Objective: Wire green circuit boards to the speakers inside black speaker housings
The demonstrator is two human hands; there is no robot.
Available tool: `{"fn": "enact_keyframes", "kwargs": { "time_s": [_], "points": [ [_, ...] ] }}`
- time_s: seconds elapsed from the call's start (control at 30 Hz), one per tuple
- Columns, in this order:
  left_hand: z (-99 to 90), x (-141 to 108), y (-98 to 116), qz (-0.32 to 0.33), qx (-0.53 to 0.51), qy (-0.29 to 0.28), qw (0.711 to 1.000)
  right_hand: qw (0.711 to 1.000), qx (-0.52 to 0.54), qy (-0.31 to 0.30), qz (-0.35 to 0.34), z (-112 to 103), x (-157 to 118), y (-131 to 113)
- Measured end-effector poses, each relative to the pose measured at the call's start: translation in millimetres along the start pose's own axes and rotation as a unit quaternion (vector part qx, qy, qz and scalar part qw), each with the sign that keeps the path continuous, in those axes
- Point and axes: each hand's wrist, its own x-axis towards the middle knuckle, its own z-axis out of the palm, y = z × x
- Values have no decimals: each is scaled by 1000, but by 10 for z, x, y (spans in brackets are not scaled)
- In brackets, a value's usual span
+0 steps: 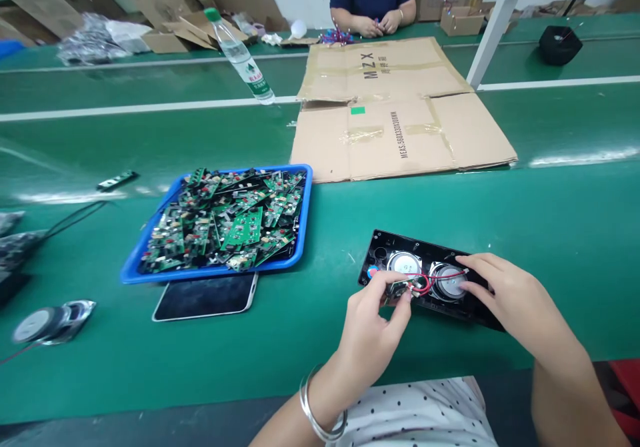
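A black speaker panel point(425, 240) lies tilted on the green bench in front of me, with two round silver-backed speakers point(404, 263) in it. My left hand point(373, 320) pinches a small circuit board point(397, 291) between thumb and forefinger over the panel's near side. Red and black wires point(425, 286) loop from beside the board across the right speaker point(449, 282). My right hand point(510, 294) lies over the panel's right part, finger and thumb apart around a loose wire end point(466, 271). Contact between those fingertips and the speaker is hard to make out.
A blue tray point(305, 234) heaped with green circuit boards point(243, 227) overlaps a phone point(205, 297). At left lie a loose speaker point(43, 324) and a single board point(117, 180). Beyond are flattened cardboard point(400, 134), a tilted water bottle point(245, 60) and a seated person point(373, 0).
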Motion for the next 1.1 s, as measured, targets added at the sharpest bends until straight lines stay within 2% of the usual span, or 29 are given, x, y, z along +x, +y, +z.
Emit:
{"fn": "enact_keyframes", "kwargs": {
  "time_s": [0.07,0.13,0.2,0.3,0.37,0.47,0.53,0.6,0.67,0.77,0.83,1.0,1.1],
  "points": [
    [-13,1,12,10,23,4,1000,999,-42,-4,-2,23,-21,67],
    [-17,9,28,17,37,5,999,999,-40,-6,-7,37,-9,67],
    [-17,22,40,21,47,10,999,1000,15,-6,-16,27,26,3],
    [-17,44,43,25,64,27,997,987,161,15,-8,0,89,-171],
    [-17,58,37,23,74,39,996,968,249,30,20,8,128,-295],
    [-16,79,32,19,75,51,996,931,353,12,89,60,180,-421],
    [-15,91,35,20,69,53,996,908,395,-2,140,95,207,-452],
    [-12,100,39,20,61,55,996,900,403,3,167,112,226,-454],
    [-9,107,42,20,58,58,996,911,379,25,159,109,240,-440],
    [-5,116,46,15,59,55,997,952,280,86,93,85,253,-410],
    [-6,121,50,6,56,49,997,966,226,112,59,67,254,-385],
    [-18,128,40,-3,40,41,998,956,288,40,40,40,225,-330],
    [-15,129,27,-3,38,44,998,957,287,33,28,50,218,-336]
  ]
}}
